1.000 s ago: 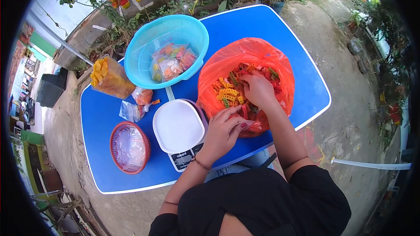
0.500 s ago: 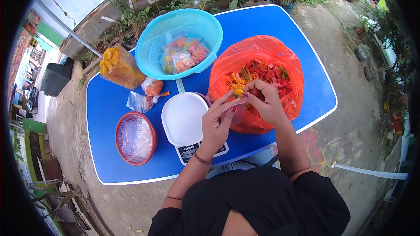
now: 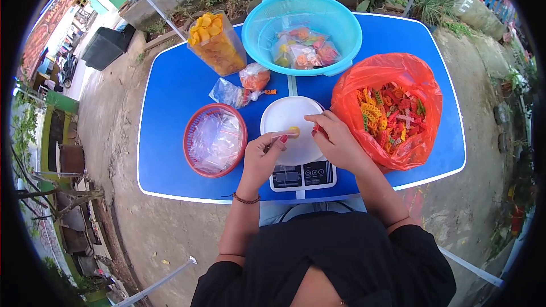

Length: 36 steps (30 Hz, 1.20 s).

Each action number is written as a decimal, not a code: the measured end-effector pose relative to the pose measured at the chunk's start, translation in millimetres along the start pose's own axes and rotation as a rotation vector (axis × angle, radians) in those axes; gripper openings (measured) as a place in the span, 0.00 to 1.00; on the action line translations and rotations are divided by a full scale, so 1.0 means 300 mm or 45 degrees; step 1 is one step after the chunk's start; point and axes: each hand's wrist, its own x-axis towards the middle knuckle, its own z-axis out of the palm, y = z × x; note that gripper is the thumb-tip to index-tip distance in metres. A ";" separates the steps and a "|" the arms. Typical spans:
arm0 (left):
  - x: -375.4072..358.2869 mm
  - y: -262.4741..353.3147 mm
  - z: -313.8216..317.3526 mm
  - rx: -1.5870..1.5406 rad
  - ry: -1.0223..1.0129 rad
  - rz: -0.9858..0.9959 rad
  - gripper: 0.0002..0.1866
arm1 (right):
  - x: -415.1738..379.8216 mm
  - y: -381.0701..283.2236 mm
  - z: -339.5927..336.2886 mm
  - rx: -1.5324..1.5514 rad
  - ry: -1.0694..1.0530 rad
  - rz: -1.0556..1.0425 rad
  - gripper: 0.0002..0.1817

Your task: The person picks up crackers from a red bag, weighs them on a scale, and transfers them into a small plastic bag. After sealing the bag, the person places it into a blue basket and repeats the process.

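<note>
Here, pinching small clear plastic bag [image 3: 290,132] in left hand [image 3: 263,156] | curling right hand [image 3: 336,141] halfway, can't tell if empty | below both: white rounded tray [image 3: 284,112]

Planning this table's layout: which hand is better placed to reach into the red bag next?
Probably the right hand: it's nearer the red bag, while the left hand holds a small clear bag.

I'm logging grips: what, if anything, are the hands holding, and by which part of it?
The left hand pinches a small clear bag at its left end, as pictured. Whether the right hand holds anything cannot be told.
</note>
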 end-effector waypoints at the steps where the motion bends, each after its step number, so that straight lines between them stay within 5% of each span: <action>1: -0.007 -0.013 -0.010 -0.006 0.024 -0.036 0.14 | 0.002 0.012 0.011 -0.046 -0.055 0.014 0.15; 6: -0.033 0.020 -0.025 -0.035 0.068 -0.105 0.14 | 0.010 0.011 0.039 -0.178 -0.065 -0.028 0.20; 12: -0.023 0.011 -0.042 -0.285 0.268 0.307 0.15 | 0.005 -0.013 0.045 -0.112 -0.109 -0.085 0.22; 19: -0.021 -0.035 0.010 -0.436 0.297 0.320 0.15 | 0.009 -0.002 0.045 -0.223 -0.106 -0.192 0.24; 25: 0.006 -0.031 0.045 -0.626 0.324 0.365 0.15 | 0.022 -0.013 0.037 -0.260 0.096 -0.447 0.18; 31: 0.027 -0.049 0.059 -0.669 0.354 0.459 0.14 | -0.053 -0.027 -0.031 -0.231 0.031 -0.067 0.12; 36: 0.038 -0.051 0.074 -0.668 0.372 0.434 0.13 | -0.092 0.012 -0.003 -0.345 0.110 -0.146 0.13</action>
